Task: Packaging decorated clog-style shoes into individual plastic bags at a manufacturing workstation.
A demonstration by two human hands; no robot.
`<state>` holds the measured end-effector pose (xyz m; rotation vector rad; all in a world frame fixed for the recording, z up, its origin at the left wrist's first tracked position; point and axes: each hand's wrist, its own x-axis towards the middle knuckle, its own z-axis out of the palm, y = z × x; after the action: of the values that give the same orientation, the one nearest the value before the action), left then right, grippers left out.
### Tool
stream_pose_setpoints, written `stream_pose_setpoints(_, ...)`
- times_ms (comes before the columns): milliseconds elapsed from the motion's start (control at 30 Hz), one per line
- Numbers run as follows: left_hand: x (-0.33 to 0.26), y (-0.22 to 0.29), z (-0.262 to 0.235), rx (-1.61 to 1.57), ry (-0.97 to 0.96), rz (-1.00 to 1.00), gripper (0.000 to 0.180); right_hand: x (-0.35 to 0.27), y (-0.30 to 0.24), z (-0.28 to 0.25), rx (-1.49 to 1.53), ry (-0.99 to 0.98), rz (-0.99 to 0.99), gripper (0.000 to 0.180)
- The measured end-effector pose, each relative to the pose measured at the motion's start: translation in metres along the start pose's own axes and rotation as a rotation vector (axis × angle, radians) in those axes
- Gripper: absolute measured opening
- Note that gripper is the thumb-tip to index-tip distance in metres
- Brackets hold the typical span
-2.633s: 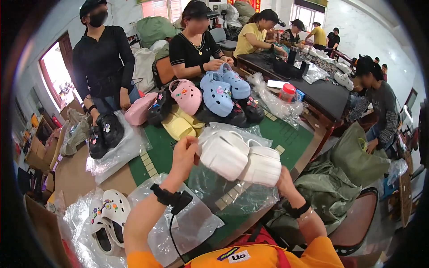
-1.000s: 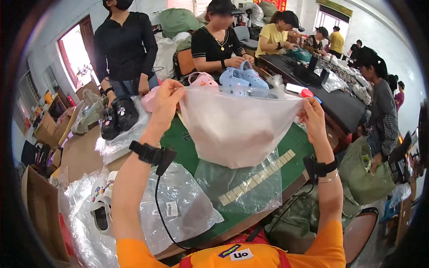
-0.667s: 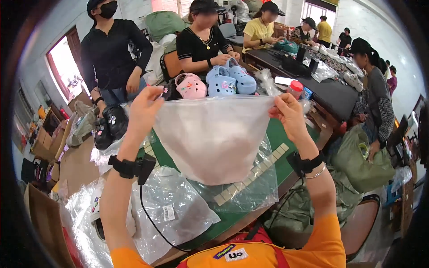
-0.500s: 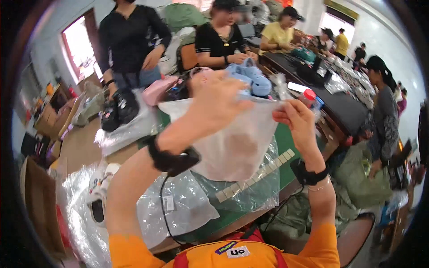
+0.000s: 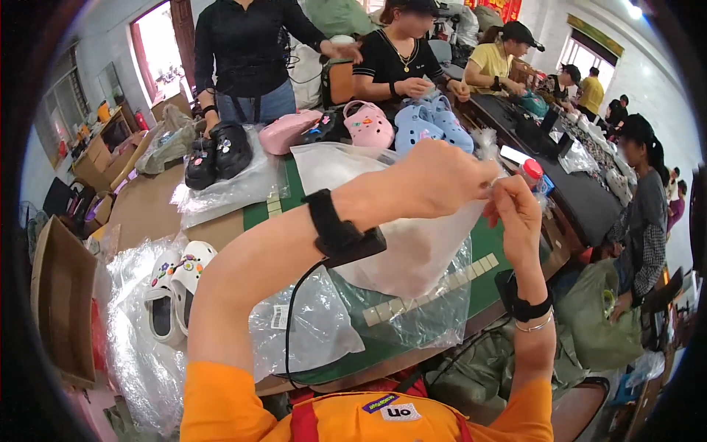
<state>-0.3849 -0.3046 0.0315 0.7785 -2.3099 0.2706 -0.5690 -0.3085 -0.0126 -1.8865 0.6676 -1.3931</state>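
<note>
I hold a clear plastic bag (image 5: 412, 247) up above the green table (image 5: 482, 283); something white fills it. My left hand (image 5: 442, 177) has crossed over to the right and pinches the bag's top edge. My right hand (image 5: 515, 214) grips the same edge right beside it, the fingers of both nearly touching. A black band sits on each wrist, with a cable hanging from the left one.
Empty plastic bags (image 5: 317, 331) lie on the table below. White clogs (image 5: 173, 287) sit bagged at the left, black clogs (image 5: 217, 151), pink clogs (image 5: 368, 121) and blue clogs (image 5: 431, 125) farther back. Several people stand or sit around the tables. A cardboard box (image 5: 62, 295) stands at the left.
The white clogs I held earlier are now in the bag. My hands, spread wide on the bag's mouth, have come together at its right top corner.
</note>
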Motion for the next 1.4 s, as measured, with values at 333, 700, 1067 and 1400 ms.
stream_pose_setpoints(333,-0.138,-0.099,-0.092,-0.009,-0.042,-0.385,0.015,-0.022,0.039,-0.044,0.168,0.273,0.146,0.013)
stream_pose_setpoints(700,-0.079,-0.111,-0.061,-0.919,0.459,-0.810,0.015,0.035,0.022,-0.064,0.441,0.295,0.010,0.012)
stream_pose_setpoints(1067,-0.233,-0.052,0.010,-0.962,0.072,-1.035,0.014,-0.160,0.026,-0.022,0.219,-0.104,0.484,0.010)
stream_pose_setpoints(1400,-0.265,-0.058,0.026,-0.551,-0.205,-1.184,0.026,-0.196,0.068,-0.005,0.101,-0.089,0.970,0.031)
